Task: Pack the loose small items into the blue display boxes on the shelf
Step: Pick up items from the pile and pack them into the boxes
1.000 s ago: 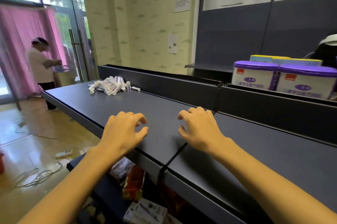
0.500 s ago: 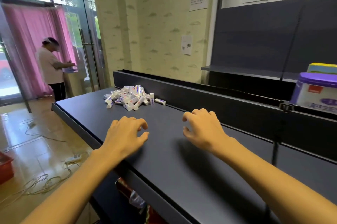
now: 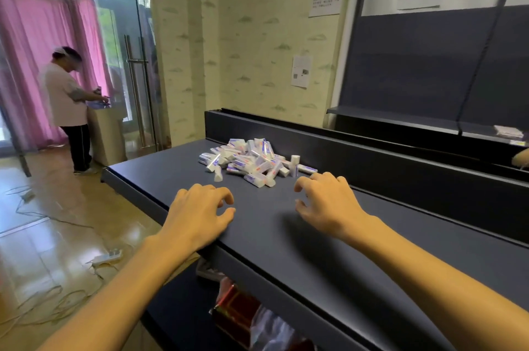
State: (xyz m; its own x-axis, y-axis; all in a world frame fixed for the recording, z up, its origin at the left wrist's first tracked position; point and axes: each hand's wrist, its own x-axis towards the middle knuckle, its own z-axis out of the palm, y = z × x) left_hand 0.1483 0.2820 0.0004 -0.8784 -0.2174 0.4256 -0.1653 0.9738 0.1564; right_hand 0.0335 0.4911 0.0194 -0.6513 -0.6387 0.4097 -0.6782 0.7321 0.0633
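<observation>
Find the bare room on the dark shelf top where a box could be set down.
Bare shelf top lies right of the right hand, between front edge and raised back rail. Another patch lies left of the pile of small white packets, toward the shelf's end. The pile itself is crowded against the rail.
</observation>
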